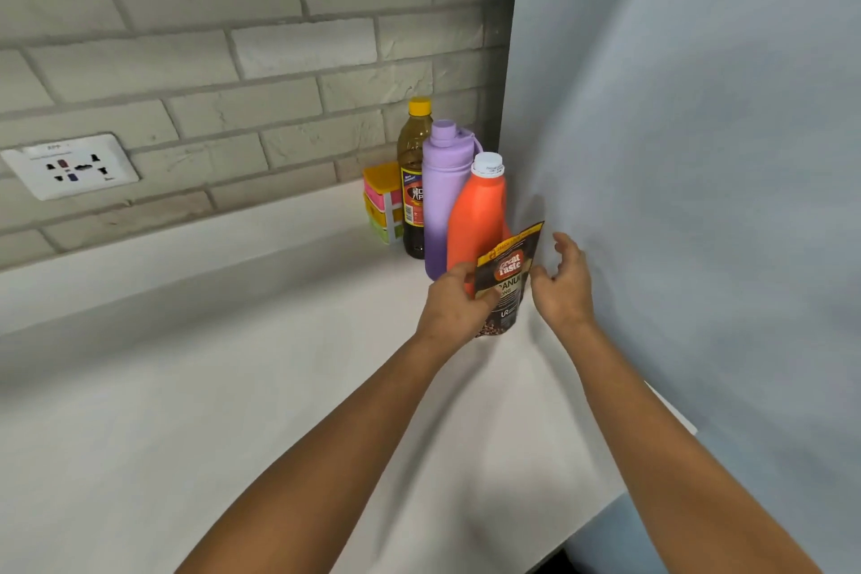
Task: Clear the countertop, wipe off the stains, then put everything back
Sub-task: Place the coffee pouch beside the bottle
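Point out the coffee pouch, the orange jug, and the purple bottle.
coffee pouch point(510, 275), head view, front label.
orange jug point(477, 219), head view, body.
purple bottle point(440, 196), head view, upper body.

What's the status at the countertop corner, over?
Left hand grips coffee pouch, upright on the countertop. Right hand open beside it. Orange bottle, purple bottle, dark bottle and stacked containers crowd directly behind.
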